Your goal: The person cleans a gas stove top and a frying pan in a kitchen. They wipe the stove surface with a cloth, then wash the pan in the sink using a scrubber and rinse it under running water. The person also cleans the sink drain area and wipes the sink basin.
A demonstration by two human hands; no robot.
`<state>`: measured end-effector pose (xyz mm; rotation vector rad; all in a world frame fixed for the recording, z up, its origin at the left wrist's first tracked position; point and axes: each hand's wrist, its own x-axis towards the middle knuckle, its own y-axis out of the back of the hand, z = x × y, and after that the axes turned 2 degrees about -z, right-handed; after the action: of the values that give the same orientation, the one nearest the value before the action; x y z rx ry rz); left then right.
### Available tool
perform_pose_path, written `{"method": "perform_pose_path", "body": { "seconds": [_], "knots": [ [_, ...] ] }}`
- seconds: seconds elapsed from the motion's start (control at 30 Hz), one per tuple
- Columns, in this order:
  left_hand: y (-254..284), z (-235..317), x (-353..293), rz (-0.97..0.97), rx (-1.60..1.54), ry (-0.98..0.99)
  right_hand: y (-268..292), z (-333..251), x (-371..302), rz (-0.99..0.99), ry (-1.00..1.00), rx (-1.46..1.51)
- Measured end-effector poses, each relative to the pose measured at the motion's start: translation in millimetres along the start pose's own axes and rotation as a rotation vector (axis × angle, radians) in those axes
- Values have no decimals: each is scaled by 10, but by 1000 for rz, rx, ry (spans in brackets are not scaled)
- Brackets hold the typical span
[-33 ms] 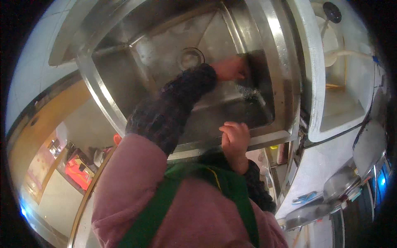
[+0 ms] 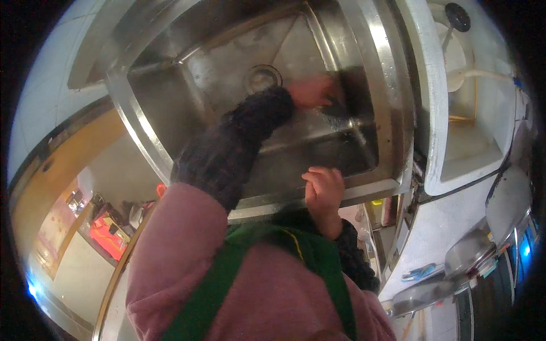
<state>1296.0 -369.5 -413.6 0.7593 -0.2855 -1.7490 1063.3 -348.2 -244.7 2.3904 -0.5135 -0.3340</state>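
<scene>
- The deep, square stainless-steel sink basin point(image 2: 187, 96) fills the upper middle of the view — brushed metal walls, wet and streaked, with a broad flat rim.
- A white rectangular trough point(image 2: 463, 150) sits just beside the sink on the right, its inner wall smooth and dull.
- The round metal drain point(image 2: 262, 77) lies in the middle of the basin floor, ringed and slightly sunken.
- The left hand point(image 2: 310, 91), in a dark knitted cuff, reaches down into the basin near the right wall; its fingers press on a dark, soft-looking pad point(image 2: 336, 107) — possibly a scouring sponge, though blur hides its exact shape.
- The right hand point(image 2: 324, 190) rests on the sink's near rim, fingers curled over the steel edge and gripping it.
</scene>
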Motion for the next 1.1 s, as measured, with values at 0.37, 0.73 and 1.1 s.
{"method": "perform_pose_path", "body": {
  "seconds": [0.37,0.73,1.1],
  "knots": [
    [-341,-578,-1451,346,339,114,-66,-30,23,44,10,58],
    [-793,-122,-882,466,-293,544,-84,-131,89,-52,-12,-128],
    [-871,-1029,-1359,588,48,296,-127,-58,57,-68,26,-163]
  ]
}}
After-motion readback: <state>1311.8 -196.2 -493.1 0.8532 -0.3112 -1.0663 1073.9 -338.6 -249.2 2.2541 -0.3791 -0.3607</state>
